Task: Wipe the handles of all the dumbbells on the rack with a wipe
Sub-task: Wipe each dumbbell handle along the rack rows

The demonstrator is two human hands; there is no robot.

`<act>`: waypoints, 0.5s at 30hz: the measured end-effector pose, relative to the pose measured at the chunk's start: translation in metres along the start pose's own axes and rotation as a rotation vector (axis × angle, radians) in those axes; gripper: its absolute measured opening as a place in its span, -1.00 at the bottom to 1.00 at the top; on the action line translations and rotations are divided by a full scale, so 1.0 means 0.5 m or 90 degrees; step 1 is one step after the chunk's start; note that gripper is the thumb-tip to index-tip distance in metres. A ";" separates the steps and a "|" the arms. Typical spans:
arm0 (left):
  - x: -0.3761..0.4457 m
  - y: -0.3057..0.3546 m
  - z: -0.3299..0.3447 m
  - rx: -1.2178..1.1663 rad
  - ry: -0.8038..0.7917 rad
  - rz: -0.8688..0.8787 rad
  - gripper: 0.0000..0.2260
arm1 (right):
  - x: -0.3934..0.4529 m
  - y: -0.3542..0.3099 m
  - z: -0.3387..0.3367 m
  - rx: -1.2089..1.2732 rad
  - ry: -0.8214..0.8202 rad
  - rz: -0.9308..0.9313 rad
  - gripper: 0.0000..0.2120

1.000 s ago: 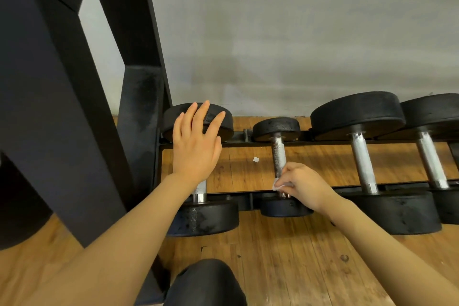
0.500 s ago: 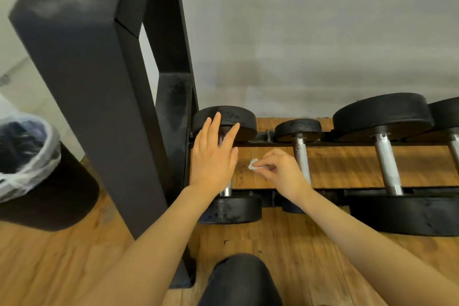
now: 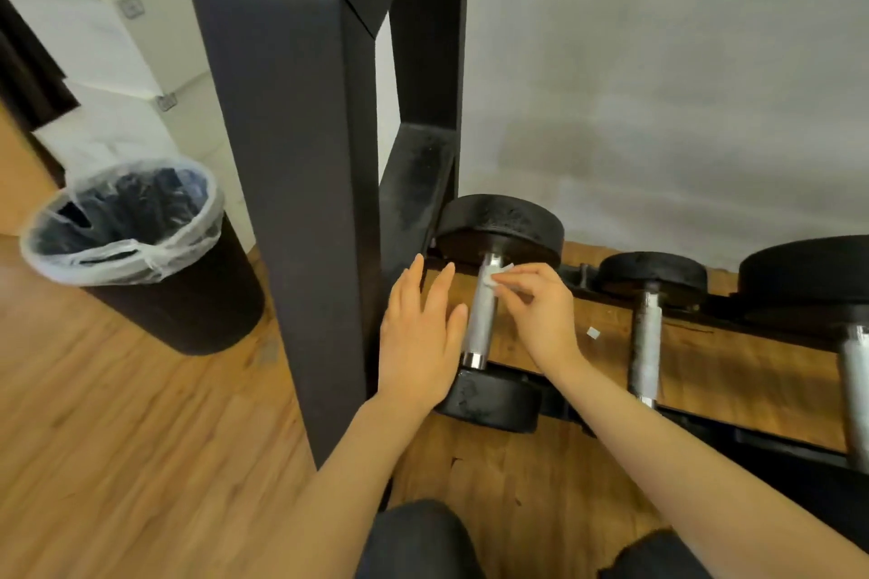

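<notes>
The leftmost dumbbell [image 3: 482,320] lies on the bottom shelf of the black rack [image 3: 291,202], its silver handle running away from me. My right hand [image 3: 536,310] pinches a small white wipe [image 3: 493,276] against the far end of that handle. To the left of the handle, my left hand [image 3: 421,334] hovers flat with its fingers apart, holding nothing. A smaller dumbbell [image 3: 646,339] lies to the right, and a bigger one [image 3: 856,362] is cut off at the right edge.
A black bin [image 3: 141,249] with a clear liner stands on the wooden floor left of the rack's thick upright. A tiny white scrap [image 3: 593,333] lies on the floor between the first two dumbbells. My knees show at the bottom edge.
My right hand has left the second dumbbell's handle and carried the wipe left onto the first dumbbell's handle. My left hand shifted off that handle to its left side. My view swung left.
</notes>
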State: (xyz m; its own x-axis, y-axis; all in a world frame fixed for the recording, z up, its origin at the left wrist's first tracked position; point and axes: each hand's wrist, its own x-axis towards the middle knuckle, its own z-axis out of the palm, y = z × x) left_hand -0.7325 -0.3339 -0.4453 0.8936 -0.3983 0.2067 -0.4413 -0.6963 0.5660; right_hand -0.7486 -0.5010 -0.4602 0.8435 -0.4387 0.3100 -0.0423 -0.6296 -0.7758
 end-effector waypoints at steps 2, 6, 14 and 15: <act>-0.016 -0.004 0.008 -0.012 0.030 -0.032 -0.37 | 0.009 0.008 0.006 0.016 0.024 -0.015 -0.85; -0.042 0.004 0.022 -0.062 0.073 -0.080 -0.35 | 0.011 0.020 0.014 0.046 0.052 -0.029 -0.83; -0.083 0.008 0.038 -0.075 0.089 -0.047 -0.57 | -0.027 0.048 0.030 0.043 0.060 -0.065 -0.80; -0.085 0.007 0.039 -0.068 0.091 -0.040 -0.56 | -0.027 0.052 0.031 0.034 0.059 -0.069 -0.79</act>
State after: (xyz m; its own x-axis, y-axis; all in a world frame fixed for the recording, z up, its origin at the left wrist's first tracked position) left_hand -0.7734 -0.3311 -0.4676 0.9250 -0.2615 0.2756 -0.3799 -0.6463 0.6618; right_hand -0.7525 -0.5016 -0.4931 0.7879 -0.4288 0.4420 0.0772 -0.6433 -0.7617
